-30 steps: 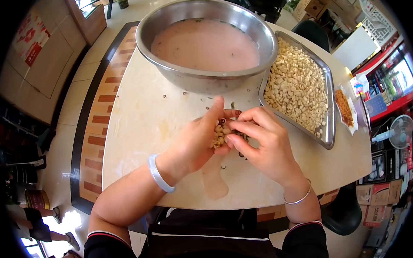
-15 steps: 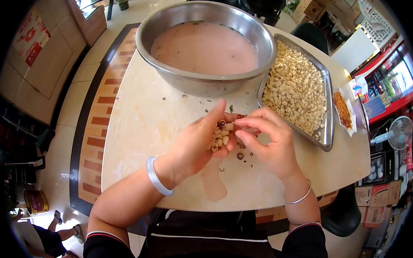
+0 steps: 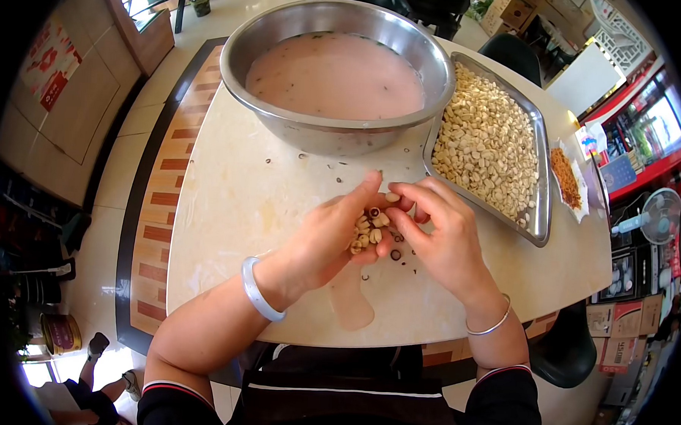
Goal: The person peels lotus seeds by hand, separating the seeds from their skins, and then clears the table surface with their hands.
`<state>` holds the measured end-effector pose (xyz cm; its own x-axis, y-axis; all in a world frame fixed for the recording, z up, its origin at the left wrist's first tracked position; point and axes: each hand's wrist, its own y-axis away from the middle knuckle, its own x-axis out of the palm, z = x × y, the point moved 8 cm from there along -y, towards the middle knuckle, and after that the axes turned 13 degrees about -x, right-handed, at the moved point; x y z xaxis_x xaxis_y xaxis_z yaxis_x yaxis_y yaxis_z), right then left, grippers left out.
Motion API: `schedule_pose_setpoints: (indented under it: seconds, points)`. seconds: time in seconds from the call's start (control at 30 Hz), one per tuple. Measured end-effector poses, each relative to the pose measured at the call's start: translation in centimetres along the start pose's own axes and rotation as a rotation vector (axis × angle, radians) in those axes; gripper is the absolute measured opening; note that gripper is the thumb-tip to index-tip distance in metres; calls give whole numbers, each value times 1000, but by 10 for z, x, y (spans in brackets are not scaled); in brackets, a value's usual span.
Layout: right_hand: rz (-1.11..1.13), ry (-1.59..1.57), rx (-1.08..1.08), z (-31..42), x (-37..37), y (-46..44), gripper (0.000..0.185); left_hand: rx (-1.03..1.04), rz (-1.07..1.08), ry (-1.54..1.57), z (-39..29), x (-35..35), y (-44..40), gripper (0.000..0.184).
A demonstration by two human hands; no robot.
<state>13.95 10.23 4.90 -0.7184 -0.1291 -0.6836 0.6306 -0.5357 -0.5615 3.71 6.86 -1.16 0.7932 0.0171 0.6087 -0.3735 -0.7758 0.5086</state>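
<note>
Cupped at the middle of the table, my left hand (image 3: 324,231) holds a small heap of pale lotus seeds (image 3: 367,235), some with dark brown ends. My right hand (image 3: 447,231) pinches a single lotus seed (image 3: 393,197) between thumb and fingertips, close beside the left fingers. Beyond both hands stands a large steel basin (image 3: 325,140) of cloudy pinkish water (image 3: 335,79) with dark specks. To the right, a steel tray (image 3: 542,221) is heaped with split pale lotus seeds (image 3: 484,139).
Small dark rings and scraps (image 3: 395,255) lie scattered on the cream table (image 3: 226,230), with a wet patch (image 3: 350,304) near its front edge. A plate of orange-brown crumbs (image 3: 566,180) sits right of the tray. Black chairs (image 3: 566,348) surround the table. Another person's legs (image 3: 94,376) show at lower left.
My right hand has shifted slightly up and left, and a pale seed now shows between its fingertips. The seeds in my left palm have shifted a little.
</note>
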Motion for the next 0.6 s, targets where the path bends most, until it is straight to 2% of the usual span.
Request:
schedule_pose_setpoints:
  seconds: [0.1,0.2,0.3,0.33,0.43,0.53,0.6]
  points:
    - [-39,-5,-39,4,-6,-3,19,-8,-14,-22,-1,-1,-1,51]
    - [-102,-66,-92,5,-12,-4,21,99,-10,-112,-4,-12,-8,37]
    - [-131,-256,-94,4,-9,-2,24,132,48,-46,-7,-17,-10,25]
    - [-135,-335,-83,3,-8,-2,26,131,60,-44,-7,-17,-9,24]
    - [-137,-288,-133,5,-15,-2,28,114,69,-48,-7,-12,-5,22]
    - [-202,-179,-74,7,-21,-3,26,84,43,-70,-6,-6,-2,22]
    - [-230,-228,-57,8,-20,-3,24,69,55,-82,-2,-7,-4,23]
